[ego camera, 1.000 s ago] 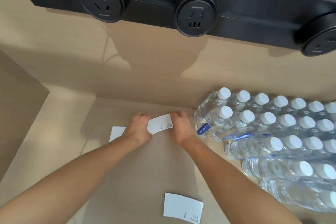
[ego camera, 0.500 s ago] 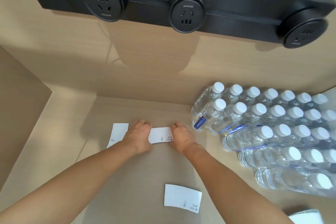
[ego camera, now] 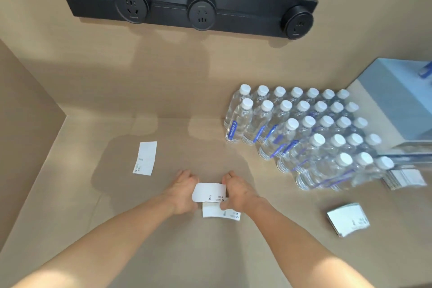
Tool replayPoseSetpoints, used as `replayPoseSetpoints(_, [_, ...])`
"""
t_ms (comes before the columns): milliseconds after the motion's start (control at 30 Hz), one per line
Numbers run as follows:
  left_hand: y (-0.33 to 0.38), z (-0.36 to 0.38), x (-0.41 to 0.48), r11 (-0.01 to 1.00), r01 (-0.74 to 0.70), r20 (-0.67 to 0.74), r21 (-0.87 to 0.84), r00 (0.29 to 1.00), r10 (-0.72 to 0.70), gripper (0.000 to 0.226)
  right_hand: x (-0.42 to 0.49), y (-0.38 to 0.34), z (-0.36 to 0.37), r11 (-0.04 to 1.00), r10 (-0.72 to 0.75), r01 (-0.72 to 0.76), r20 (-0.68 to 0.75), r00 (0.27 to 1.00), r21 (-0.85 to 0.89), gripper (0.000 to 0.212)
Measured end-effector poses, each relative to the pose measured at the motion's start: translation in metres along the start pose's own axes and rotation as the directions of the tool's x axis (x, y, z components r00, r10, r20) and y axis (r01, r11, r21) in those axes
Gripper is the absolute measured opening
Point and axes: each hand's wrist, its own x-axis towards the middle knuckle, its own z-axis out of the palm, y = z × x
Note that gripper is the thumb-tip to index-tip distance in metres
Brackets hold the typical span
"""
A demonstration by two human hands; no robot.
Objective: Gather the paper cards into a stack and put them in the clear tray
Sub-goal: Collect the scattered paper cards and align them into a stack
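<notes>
Here the card [ego camera: 208, 192] sits between both hands.

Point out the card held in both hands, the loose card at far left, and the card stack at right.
Held card [ego camera: 208, 192], head view, middle of its white face.
Loose card [ego camera: 145, 158], head view, its centre.
Card stack [ego camera: 347, 218], head view, top card.

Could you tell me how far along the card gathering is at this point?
Partly done: the clear tray seems to hold some cards. Left hand and right hand hold a card over another card. One lone card and a loose stack remain.
</notes>
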Motion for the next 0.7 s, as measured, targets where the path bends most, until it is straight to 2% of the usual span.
replayPoseSetpoints(300, [0.035,0.023,-0.008,0.988,-0.122,-0.019,0.095,0.992,0.124,0.056,-0.052,0.026,0.006,0.995,0.098,-0.098,-0.062,0.993,0.006,0.058])
replayPoseSetpoints(700, [0.036,0.037,0.006,0.984,-0.128,-0.019,0.123,0.991,0.131,0.052,-0.047,0.040,0.013,0.995,0.098,-0.096,-0.081,0.992,0.033,0.054])
